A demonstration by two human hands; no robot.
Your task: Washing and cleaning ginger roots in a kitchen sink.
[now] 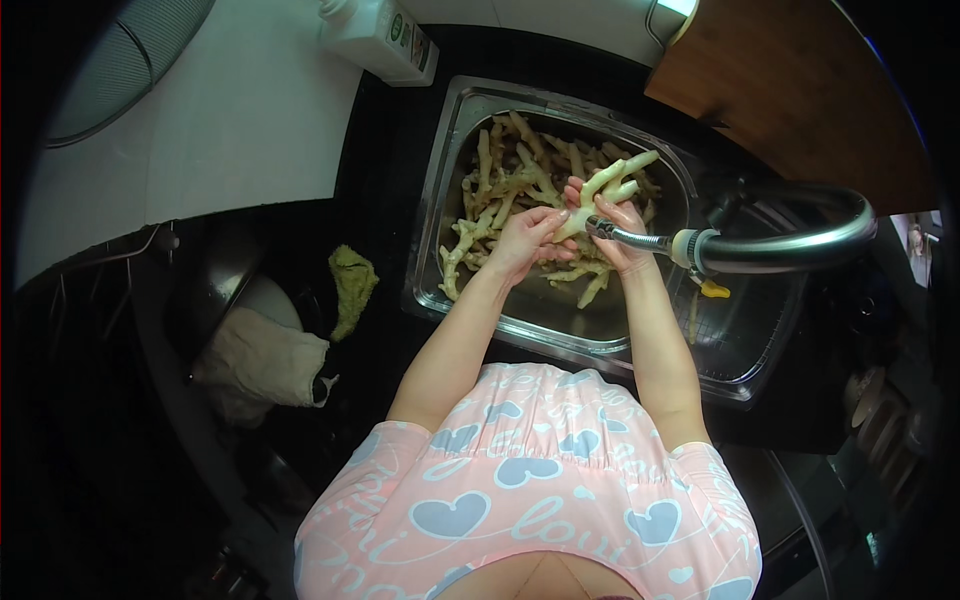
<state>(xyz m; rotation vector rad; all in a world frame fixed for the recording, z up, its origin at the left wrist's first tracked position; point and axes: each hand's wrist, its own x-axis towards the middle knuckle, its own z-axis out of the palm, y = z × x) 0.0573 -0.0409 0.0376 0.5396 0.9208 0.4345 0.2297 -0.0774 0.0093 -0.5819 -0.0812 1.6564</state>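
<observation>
A pale, branched ginger root [609, 181] is held between my two hands over a stainless steel sink basin [577, 330]. My left hand [531, 238] pinches its lower end between thumb and fingers. My right hand [622, 232] cups it from behind, fingers showing beyond the root and thumb along its near side. Just above the root hangs the tip of a flexible metal faucet spout [634, 238], which hides part of my right hand. Many more branched ginger pieces [517, 176] are heaped in the basin beneath and around my hands.
The curved steel faucet [795, 251] reaches in from the right, with a yellow tab [714, 289] below it. A smaller side basin [739, 330] lies there. Left are a green cloth [351, 289] and a pale cloth [262, 356]. A white plastic jug [382, 41] stands behind.
</observation>
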